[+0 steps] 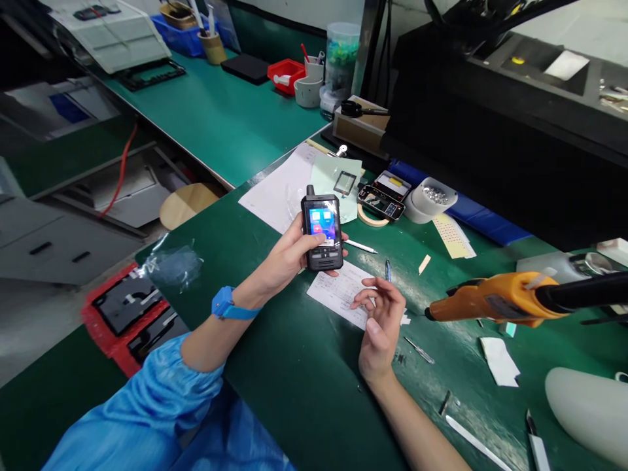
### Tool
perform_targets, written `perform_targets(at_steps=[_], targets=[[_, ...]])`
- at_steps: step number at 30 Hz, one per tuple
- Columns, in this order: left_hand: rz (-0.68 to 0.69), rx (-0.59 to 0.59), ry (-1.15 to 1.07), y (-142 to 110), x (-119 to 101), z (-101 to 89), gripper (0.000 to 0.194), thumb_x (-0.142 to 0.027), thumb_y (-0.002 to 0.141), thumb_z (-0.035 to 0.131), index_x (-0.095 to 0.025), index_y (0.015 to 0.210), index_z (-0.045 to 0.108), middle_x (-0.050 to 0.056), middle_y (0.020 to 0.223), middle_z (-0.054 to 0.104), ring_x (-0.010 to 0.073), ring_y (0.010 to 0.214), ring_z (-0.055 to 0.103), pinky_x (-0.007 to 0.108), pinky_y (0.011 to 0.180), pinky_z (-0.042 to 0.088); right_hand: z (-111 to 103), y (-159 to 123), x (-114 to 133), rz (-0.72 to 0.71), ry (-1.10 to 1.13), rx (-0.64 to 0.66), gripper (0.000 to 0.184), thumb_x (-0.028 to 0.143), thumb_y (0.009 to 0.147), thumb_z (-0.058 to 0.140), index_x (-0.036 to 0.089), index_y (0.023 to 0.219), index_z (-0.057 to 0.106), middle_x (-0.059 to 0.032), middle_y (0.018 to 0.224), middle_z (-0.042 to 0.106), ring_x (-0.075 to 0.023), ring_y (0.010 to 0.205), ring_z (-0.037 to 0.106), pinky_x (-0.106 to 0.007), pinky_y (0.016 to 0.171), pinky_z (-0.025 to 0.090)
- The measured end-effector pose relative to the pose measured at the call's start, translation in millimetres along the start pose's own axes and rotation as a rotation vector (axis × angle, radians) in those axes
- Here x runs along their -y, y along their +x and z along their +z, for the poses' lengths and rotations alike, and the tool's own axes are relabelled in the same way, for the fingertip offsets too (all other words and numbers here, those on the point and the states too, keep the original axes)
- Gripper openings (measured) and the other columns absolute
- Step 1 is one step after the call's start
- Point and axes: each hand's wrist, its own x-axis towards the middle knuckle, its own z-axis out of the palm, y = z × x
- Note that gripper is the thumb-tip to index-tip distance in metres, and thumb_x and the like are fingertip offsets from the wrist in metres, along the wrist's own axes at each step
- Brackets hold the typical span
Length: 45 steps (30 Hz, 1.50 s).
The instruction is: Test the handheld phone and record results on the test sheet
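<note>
My left hand [293, 248] is wrapped round a black two-way radio [333, 258] with a stubby antenna and a lit colour screen. Its thumb lies on the lower part of the screen, and the radio is upright above the bench. To the right and nearer to me, my right hand [381, 327] is raised palm up, fingers loosely curled and apart, with nothing in it. Beneath the hands lies a paper sheet with handwriting [330, 293]. A blue pen [388, 269] and a white pen-like tool [362, 246] lie just beyond the right hand.
An orange tool with a black cable [495, 299] extends in from the right. Tweezers [420, 350], a knife [537, 441] and a white strip [475, 441] lie on the green bench. An opened device [383, 196] and a white cup [430, 198] stand behind. A red tray [98, 324] is at left.
</note>
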Motion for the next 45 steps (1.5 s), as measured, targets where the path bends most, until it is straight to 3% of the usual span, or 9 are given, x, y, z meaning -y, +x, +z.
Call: perform_targets(at_steps=[7,23,26,29,32,35,38,41,45], targets=[[0.000,0.105,-0.042,3,6,-5.5,0.089,-0.027,0.091,0.073,-0.020,0.170,0.033,0.019,0.141,0.080,0.0375,0.119,0.083,0.039,0.076,0.073,0,1,-1,-0.003,0.000,-0.007,0.048,0.052,0.093,0.066,0.028,0.134,0.059,-0.0079,0.122,0.066,-0.0218,0.087,0.065,-0.039,0.072,0.057],[-0.019,0.102,0.004,0,9,0.1,0.077,-0.039,0.102,0.075,-0.026,0.170,0.041,0.015,0.140,0.081,0.0343,0.116,0.084,0.034,0.074,0.073,1,2,4,0.009,-0.047,-0.042,0.042,0.054,0.094,0.064,0.027,0.126,0.059,-0.0066,0.113,0.066,-0.0218,0.083,0.064,-0.040,0.072,0.056],[-0.019,0.093,-0.002,0,7,0.1,0.079,-0.038,0.102,0.075,-0.025,0.171,0.039,0.016,0.142,0.080,0.0351,0.117,0.084,0.035,0.074,0.073,-7,14,20,0.002,-0.229,0.005,0.029,0.046,0.101,0.063,0.027,0.122,0.062,-0.0058,0.109,0.068,-0.0229,0.090,0.067,-0.040,0.080,0.058],[-0.014,0.086,-0.018,0,4,-0.6,0.084,-0.038,0.102,0.075,-0.023,0.173,0.033,0.018,0.144,0.078,0.0361,0.118,0.083,0.036,0.074,0.073,-22,35,41,-0.021,-0.609,0.188,0.025,0.042,0.104,0.065,0.025,0.122,0.065,-0.0064,0.107,0.071,-0.0232,0.090,0.067,-0.041,0.084,0.058],[-0.018,0.073,-0.019,1,0,-2.5,0.088,-0.036,0.102,0.074,-0.023,0.176,0.028,0.019,0.144,0.078,0.0362,0.118,0.083,0.038,0.076,0.074,-40,52,50,-0.009,-0.949,0.338,0.033,0.047,0.109,0.058,0.022,0.130,0.064,-0.0091,0.105,0.070,-0.0246,0.083,0.067,-0.036,0.068,0.052],[-0.015,0.064,-0.003,1,-1,-4.6,0.092,-0.037,0.103,0.073,-0.024,0.179,0.024,0.019,0.145,0.077,0.0360,0.118,0.082,0.041,0.079,0.074,-53,57,47,-0.055,-1.200,0.377,0.034,0.041,0.110,0.050,0.020,0.135,0.063,-0.0140,0.112,0.070,-0.0267,0.084,0.070,-0.032,0.056,0.041],[0.008,0.062,-0.001,1,0,-5.6,0.092,-0.037,0.104,0.073,-0.025,0.180,0.022,0.019,0.145,0.077,0.0362,0.118,0.082,0.041,0.079,0.074,-59,55,38,-0.130,-1.341,0.399,0.033,0.033,0.109,0.048,0.020,0.137,0.062,-0.0139,0.107,0.073,-0.0256,0.078,0.071,-0.029,0.050,0.032],[0.021,0.054,-0.014,2,1,-5.4,0.089,-0.036,0.104,0.073,-0.024,0.178,0.025,0.018,0.142,0.078,0.0352,0.116,0.083,0.039,0.077,0.073,-62,56,34,-0.114,-1.417,0.455,0.032,0.029,0.109,0.047,0.019,0.135,0.062,-0.0111,0.093,0.075,-0.0223,0.064,0.066,-0.029,0.047,0.024],[0.002,0.069,-0.024,2,0,-4.6,0.088,-0.038,0.103,0.073,-0.023,0.176,0.026,0.019,0.145,0.077,0.0366,0.117,0.083,0.040,0.077,0.073,-61,63,39,-0.031,-1.408,0.515,0.029,0.025,0.106,0.047,0.020,0.127,0.066,-0.0111,0.092,0.079,-0.0215,0.058,0.065,-0.028,0.048,0.025]])
